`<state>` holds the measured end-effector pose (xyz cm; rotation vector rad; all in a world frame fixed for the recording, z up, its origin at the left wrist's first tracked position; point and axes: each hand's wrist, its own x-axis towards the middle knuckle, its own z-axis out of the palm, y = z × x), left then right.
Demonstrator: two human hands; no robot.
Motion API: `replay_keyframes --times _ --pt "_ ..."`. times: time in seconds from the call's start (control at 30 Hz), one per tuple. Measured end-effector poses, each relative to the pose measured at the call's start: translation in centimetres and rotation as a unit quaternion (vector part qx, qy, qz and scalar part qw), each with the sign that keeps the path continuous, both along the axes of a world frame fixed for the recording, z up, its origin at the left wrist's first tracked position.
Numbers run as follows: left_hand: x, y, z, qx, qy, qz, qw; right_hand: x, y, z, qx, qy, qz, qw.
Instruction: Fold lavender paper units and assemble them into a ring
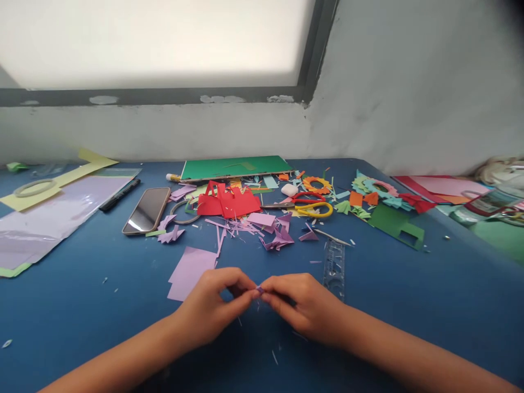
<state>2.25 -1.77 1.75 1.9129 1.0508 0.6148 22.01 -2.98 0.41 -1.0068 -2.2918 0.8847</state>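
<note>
Between my two hands, at the middle front of the blue table, is a small piece of purple paper (259, 290). My left hand (219, 303) pinches it from the left with thumb and forefinger. From the right, the fingertips of my right hand (307, 305) pinch it too, and they mostly cover it. Flat purple paper squares (192, 270) lie just beyond my left hand. A clear plastic ruler (334, 267) sits beyond my right hand. Folded purple paper pieces (279, 239) are grouped farther back, near thin purple strips.
Yellow-handled scissors (315, 208) lie by cut red paper (229, 201). A phone (147, 211) and black pen (120, 195) are at left, beside packed purple sheets (61, 210). A green board (235, 167) is at the back; green card (395, 224) lies right.
</note>
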Motion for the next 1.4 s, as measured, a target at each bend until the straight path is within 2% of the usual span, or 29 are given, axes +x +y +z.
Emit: replay_keyframes --times 0.13,0.23,0.47,0.67,0.9,1.0,1.17,1.4 --pt "-0.1 0.3 -0.2 -0.029 0.001 0.027 0.999 0.1 0.3 0.0 0.012 -0.008 -0.014 1.000" --pt "-0.1 0.3 -0.5 -0.072 -0.012 0.014 0.997 0.1 0.5 -0.2 -0.001 -0.019 -0.009 1.000" --pt "0.1 0.2 -0.8 -0.126 -0.046 -0.017 0.991 -0.2 0.2 0.3 -0.115 0.055 -0.018 0.992" --pt "-0.1 0.4 -0.8 -0.151 -0.059 -0.048 0.986 -0.9 -0.1 0.2 -0.237 0.145 -0.033 0.960" --pt "-0.2 0.5 -0.5 -0.148 -0.076 -0.025 0.986 -1.1 0.4 -0.9 -0.328 0.217 -0.017 0.919" --pt "-0.2 0.3 -0.4 -0.142 -0.081 -0.021 0.986 -1.0 0.4 -0.6 -0.322 0.220 -0.025 0.920" --pt "0.0 0.3 -0.6 -0.131 -0.060 -0.020 0.989 -0.7 0.2 0.1 -0.263 0.184 -0.053 0.946" --pt "-0.3 1.3 -0.8 -0.065 -0.041 0.045 0.996 0.6 1.7 -0.3 -0.207 0.148 -0.121 0.959"
